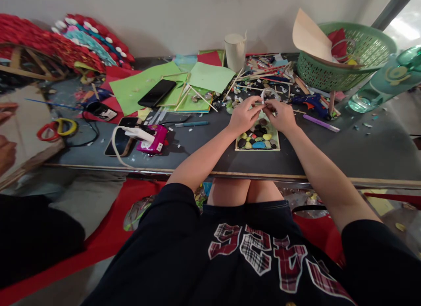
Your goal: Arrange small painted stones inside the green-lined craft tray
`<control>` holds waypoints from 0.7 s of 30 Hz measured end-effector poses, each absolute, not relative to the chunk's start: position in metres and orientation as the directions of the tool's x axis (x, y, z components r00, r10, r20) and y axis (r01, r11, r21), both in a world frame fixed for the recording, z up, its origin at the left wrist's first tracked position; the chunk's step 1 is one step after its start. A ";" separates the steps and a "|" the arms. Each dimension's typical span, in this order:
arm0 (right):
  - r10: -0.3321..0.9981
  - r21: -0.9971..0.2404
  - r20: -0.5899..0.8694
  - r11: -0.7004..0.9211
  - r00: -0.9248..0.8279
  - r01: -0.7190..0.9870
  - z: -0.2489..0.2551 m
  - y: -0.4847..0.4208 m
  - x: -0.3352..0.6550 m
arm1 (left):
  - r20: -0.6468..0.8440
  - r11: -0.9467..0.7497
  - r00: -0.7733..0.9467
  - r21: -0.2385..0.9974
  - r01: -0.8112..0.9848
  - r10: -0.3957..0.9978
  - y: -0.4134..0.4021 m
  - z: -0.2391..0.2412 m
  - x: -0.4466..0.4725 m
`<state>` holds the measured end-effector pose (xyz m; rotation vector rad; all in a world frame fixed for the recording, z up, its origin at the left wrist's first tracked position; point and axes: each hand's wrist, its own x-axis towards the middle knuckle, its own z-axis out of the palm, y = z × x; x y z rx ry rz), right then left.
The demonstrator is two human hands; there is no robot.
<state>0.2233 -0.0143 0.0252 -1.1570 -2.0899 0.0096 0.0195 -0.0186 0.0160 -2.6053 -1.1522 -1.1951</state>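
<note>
My left hand (245, 114) and my right hand (282, 115) meet at the fingertips above a small square picture panel (257, 149). The panel has a pale stick border, with black, yellow and grey pebbles inside and a blue pebble (258, 145) near its front edge. A whitish see-through ring (271, 92), perhaps a roll of tape, shows at the fingertips of my right hand, which is closed on its lower edge. The fingers of my left hand are pinched together beside it; what lies between them is too small to make out. Both hands cover the panel's far part.
Left of me lie a pink power strip (157, 144), phones, scissors (56, 129) and a blue pen (191, 124). Behind are green paper (131, 89), sticks and a white cup (235, 51). Rightward: a glue gun (311, 103), green basket (315, 73), tilted bottle (378, 87). Another person's hand (5, 150) shows far left.
</note>
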 end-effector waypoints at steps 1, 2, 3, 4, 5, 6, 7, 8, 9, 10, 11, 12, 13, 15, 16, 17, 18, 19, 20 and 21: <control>0.734 -0.338 0.597 0.595 -0.322 0.729 0.025 -0.014 0.223 | 0.673 -0.717 0.418 0.245 0.652 0.610 -0.019 0.016 0.019; 0.734 -0.338 0.597 0.596 -0.323 0.729 0.026 -0.015 0.224 | 0.673 -0.714 0.414 0.248 0.654 0.613 -0.020 0.017 0.019; 0.735 -0.336 0.594 0.597 -0.327 0.729 0.026 -0.015 0.224 | 0.672 -0.712 0.410 0.253 0.655 0.616 -0.020 0.017 0.019; 0.735 -0.334 0.589 0.599 -0.335 0.728 0.026 -0.015 0.224 | 0.671 -0.710 0.407 0.259 0.655 0.620 -0.020 0.017 0.019; 0.734 -0.331 0.583 0.606 -0.349 0.723 0.027 -0.014 0.224 | 0.669 -0.709 0.405 0.265 0.653 0.623 -0.020 0.017 0.019; 0.731 -0.328 0.573 0.619 -0.370 0.713 0.027 -0.014 0.225 | 0.667 -0.708 0.403 0.272 0.652 0.627 -0.020 0.017 0.020; 0.726 -0.326 0.563 0.635 -0.395 0.700 0.027 -0.013 0.225 | 0.665 -0.706 0.400 0.278 0.651 0.631 -0.020 0.017 0.020; 0.719 -0.325 0.553 0.651 -0.420 0.686 0.027 -0.012 0.225 | 0.663 -0.703 0.397 0.283 0.652 0.635 -0.020 0.017 0.020; 0.714 -0.325 0.543 0.664 -0.443 0.673 0.027 -0.012 0.225 | 0.661 -0.700 0.394 0.288 0.654 0.639 -0.020 0.017 0.021; 0.709 -0.324 0.536 0.674 -0.459 0.663 0.027 -0.011 0.224 | 0.659 -0.696 0.389 0.294 0.655 0.644 -0.020 0.017 0.021; 0.704 -0.323 0.533 0.683 -0.470 0.656 0.027 -0.010 0.224 | 0.657 -0.690 0.381 0.301 0.659 0.651 -0.020 0.017 0.021; 0.697 -0.320 0.534 0.691 -0.479 0.648 0.027 -0.010 0.223 | 0.656 -0.683 0.371 0.309 0.662 0.657 -0.020 0.017 0.021; 0.690 -0.318 0.536 0.699 -0.487 0.641 0.027 -0.010 0.222 | 0.655 -0.677 0.363 0.317 0.664 0.663 -0.020 0.017 0.021; 0.678 -0.314 0.543 0.712 -0.496 0.629 0.027 -0.010 0.221 | 0.655 -0.669 0.351 0.326 0.668 0.670 -0.020 0.017 0.022; 0.677 -0.314 0.543 0.713 -0.497 0.627 0.028 -0.011 0.220 | 0.657 -0.668 0.348 0.325 0.670 0.669 -0.020 0.016 0.022; 0.680 -0.316 0.541 0.710 -0.496 0.630 0.029 -0.012 0.220 | 0.661 -0.670 0.349 0.319 0.671 0.664 -0.021 0.016 0.022; 0.686 -0.319 0.537 0.704 -0.491 0.634 0.030 -0.013 0.220 | 0.667 -0.674 0.353 0.308 0.672 0.657 -0.022 0.016 0.022; 0.693 -0.325 0.532 0.698 -0.486 0.638 0.031 -0.013 0.219 | 0.675 -0.678 0.356 0.294 0.674 0.647 -0.023 0.016 0.023; 0.700 -0.333 0.527 0.692 -0.483 0.641 0.032 -0.014 0.219 | 0.684 -0.681 0.358 0.278 0.677 0.635 -0.024 0.017 0.024; 0.705 -0.342 0.523 0.688 -0.479 0.640 0.033 -0.015 0.219 | 0.695 -0.683 0.358 0.263 0.681 0.624 -0.025 0.017 0.025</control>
